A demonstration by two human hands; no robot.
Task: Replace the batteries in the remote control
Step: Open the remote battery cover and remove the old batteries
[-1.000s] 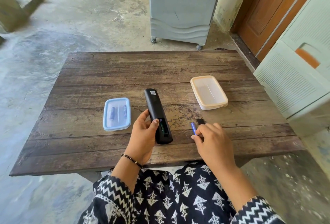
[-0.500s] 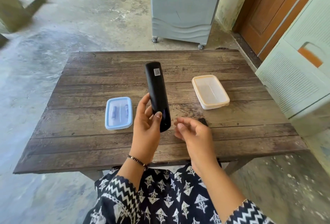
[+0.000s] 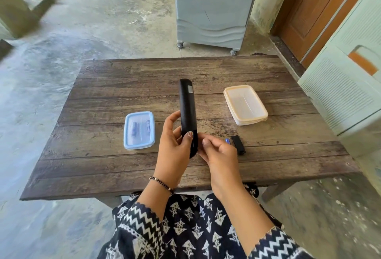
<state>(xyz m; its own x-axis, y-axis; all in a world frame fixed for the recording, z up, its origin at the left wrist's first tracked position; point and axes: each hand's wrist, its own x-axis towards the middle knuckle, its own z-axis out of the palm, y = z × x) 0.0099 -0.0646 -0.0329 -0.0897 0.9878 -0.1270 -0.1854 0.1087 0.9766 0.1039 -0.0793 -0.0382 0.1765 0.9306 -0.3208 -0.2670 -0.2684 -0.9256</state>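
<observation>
A weathered plank table [image 3: 103, 168] bears a blue-lidded box [image 3: 139, 130], a cream-lidded box [image 3: 245, 104], a battery [image 3: 227, 141] and a black cover [image 3: 238, 144].

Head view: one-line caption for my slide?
Left hand holds remote upright; right hand fingers its lower end above table.

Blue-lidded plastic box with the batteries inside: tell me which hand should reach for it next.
Probably the left hand: the blue-lidded plastic box lies on its side of the wooden table. But it grips the black remote control, so the right hand, touching the remote's lower end, would have to take it first.
</observation>
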